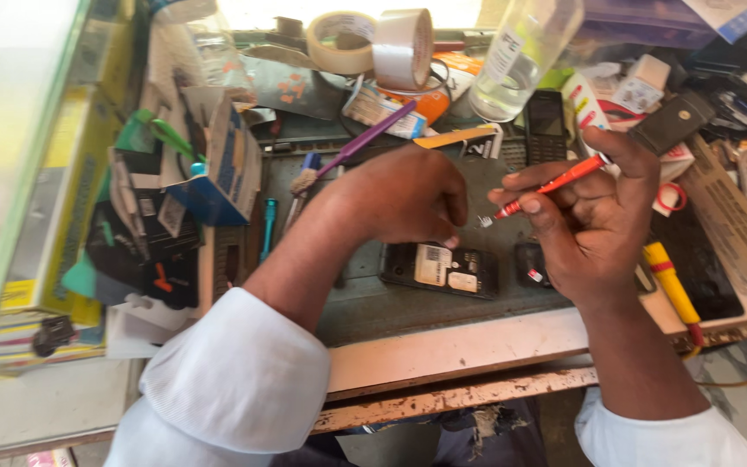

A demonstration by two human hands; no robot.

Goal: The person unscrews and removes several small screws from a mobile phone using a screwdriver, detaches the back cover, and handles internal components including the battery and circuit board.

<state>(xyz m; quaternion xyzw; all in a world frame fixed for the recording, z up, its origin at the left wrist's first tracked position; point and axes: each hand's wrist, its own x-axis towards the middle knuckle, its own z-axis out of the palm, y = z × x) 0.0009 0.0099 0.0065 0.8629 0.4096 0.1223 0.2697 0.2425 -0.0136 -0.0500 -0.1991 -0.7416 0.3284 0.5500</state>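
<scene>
The right hand (598, 225) pinches a red screwdriver (551, 186), its tip blurred just above the bench (443, 346). The left hand (404, 195), fingers curled under and hidden, presses on an opened black phone (443, 268), covering its upper edge; a second dark part (531, 264) is half hidden behind the right hand.

Glossy plastic screwdriver (555, 184), chipped wooden bench edge (460, 350)

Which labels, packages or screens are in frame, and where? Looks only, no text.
White sticker label: on the opened black phone under the left hand, rectangular.
Clear plastic bottle: top centre, tilted, with a white paper label.
Dark keypad phone: behind the right hand, upright, screen unlit.
Blue and white carton: left of the left hand, open, boxy.
Red screwdriver: in the right hand's grip.
</scene>
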